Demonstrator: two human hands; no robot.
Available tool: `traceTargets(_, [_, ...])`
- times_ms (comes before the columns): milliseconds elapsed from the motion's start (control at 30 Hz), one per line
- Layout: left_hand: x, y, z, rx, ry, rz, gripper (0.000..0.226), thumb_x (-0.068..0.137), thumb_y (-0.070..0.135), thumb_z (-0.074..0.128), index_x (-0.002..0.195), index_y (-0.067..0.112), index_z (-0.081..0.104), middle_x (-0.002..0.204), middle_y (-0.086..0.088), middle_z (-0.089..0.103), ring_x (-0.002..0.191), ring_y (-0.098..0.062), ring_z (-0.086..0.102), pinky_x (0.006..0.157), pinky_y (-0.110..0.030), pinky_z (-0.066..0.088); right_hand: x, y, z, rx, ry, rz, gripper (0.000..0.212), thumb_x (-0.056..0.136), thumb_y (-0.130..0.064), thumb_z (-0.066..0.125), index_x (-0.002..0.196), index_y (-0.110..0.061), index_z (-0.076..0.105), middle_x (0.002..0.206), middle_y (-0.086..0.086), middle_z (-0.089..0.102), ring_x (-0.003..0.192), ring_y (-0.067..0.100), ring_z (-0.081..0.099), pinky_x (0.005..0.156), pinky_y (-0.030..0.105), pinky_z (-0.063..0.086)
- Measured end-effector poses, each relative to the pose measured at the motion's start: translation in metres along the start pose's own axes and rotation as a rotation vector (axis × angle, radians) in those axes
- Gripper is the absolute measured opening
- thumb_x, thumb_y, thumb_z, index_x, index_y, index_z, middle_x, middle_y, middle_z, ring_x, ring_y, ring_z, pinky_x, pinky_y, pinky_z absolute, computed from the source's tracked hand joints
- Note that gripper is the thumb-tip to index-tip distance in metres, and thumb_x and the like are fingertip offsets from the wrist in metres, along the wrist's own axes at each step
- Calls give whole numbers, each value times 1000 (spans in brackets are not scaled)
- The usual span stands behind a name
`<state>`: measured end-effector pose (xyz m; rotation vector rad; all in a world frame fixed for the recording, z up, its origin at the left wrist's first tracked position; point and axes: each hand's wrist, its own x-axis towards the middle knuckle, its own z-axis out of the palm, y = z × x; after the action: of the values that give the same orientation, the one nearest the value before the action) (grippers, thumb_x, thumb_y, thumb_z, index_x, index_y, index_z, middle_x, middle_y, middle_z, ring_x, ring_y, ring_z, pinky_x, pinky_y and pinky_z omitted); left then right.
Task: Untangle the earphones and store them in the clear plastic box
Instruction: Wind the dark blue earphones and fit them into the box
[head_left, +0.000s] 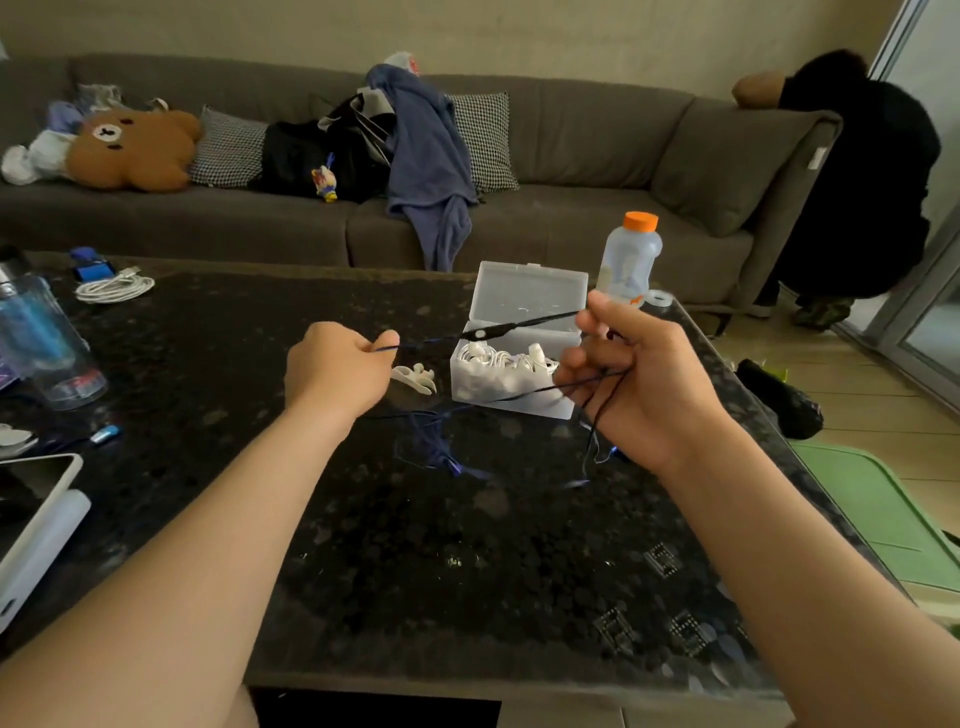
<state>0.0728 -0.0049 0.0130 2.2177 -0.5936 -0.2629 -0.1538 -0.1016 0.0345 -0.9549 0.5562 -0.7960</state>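
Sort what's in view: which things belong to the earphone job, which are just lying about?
Job: dark earphones, held by left hand and right hand; clear plastic box; white earphones inside it.
Lying about: orange-capped bottle, coiled white cable, bear cushion, blue tumbler.

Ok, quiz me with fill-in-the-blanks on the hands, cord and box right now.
The left hand and right hand hold a dark cord stretched ___ them.
The box has its lid ___.
The earphones in the box are ___.
The bottle behind the box has an ___ cap.
Missing words: between, open, white, orange.
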Motion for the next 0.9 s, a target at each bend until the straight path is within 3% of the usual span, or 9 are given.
traceTargets(67, [3, 4, -1, -367, -153, -250, 41, 99, 53, 68, 91, 13, 72, 60, 5, 54, 51, -11, 44, 51, -29, 36, -1, -1, -1, -105, -32, 56, 4, 100, -18, 66, 98, -15, 68, 55, -7, 45, 52, 10, 46, 58, 24, 43])
traceTargets(167, [6, 5, -4, -636, -319, -427, 46, 101, 59, 61, 89, 14, 64, 48, 8, 36, 40, -10, 26, 48, -28, 30, 4, 3, -13, -554, -82, 39, 13, 97, -6, 70, 104, -15, 77, 64, -8, 57, 48, 10, 38, 44, 21, 34])
traceTargets(267, [10, 4, -4, -610, -239, -372, 46, 103, 58, 56, 89, 15, 65, 62, 4, 41, 47, -12, 29, 45, -27, 27, 7, 9, -24, -1314, -174, -96, 5, 92, -23, 80, 88, -22, 84, 71, -8, 71, 60, 10, 58, 62, 26, 54])
traceTargets(333, [10, 5, -4, -509, -78, -276, 44, 106, 55, 53, 92, 16, 68, 74, 2, 51, 54, -13, 39, 48, -29, 35, 9, 13, -28, -1549, -216, -129, 13, 90, -35, 81, 82, -25, 84, 77, -10, 76, 74, 9, 69, 80, 30, 61])
traceTargets(500, [0, 10, 0, -268, 49, 95, 61, 111, 51, 41, 73, 18, 74, 75, 0, 67, 72, -18, 60, 73, -35, 48, 19, 24, -24, -1637, 64, -256, 14, 92, -40, 74, 92, -30, 83, 75, -9, 73, 70, 11, 68, 73, 34, 63])
traceTargets(567, [-5, 10, 5, -115, -135, 174, 77, 111, 56, 33, 64, 16, 79, 66, 0, 71, 69, -17, 60, 69, -33, 45, 20, 26, -21, -1577, 148, -330, 13, 88, -39, 73, 93, -33, 82, 81, -7, 72, 74, 15, 68, 71, 37, 63])
traceTargets(700, [-14, 11, 8, -68, -516, 113, 82, 111, 60, 29, 74, 9, 81, 66, -6, 73, 46, -13, 40, 49, -26, 33, 17, 22, -20, -1390, -99, -106, 19, 98, -40, 71, 93, -27, 84, 73, -8, 75, 63, 6, 66, 66, 24, 53])
traceTargets(800, [-18, 15, 4, -284, -634, 16, 50, 113, 40, 45, 93, 6, 76, 69, -5, 66, 46, -10, 41, 49, -26, 38, 13, 23, -19, -1231, -176, 87, 29, 107, -34, 59, 98, -17, 80, 80, 3, 79, 45, 14, 54, 49, 29, 49])
traceTargets(900, [-20, 22, -4, -824, -773, -141, 29, 112, 27, 49, 103, 9, 69, 84, -5, 76, 47, -5, 41, 42, -17, 34, 9, 19, -14, -936, -85, 57, 21, 102, -29, 68, 99, -13, 81, 101, 10, 79, 52, 19, 59, 47, 27, 48])
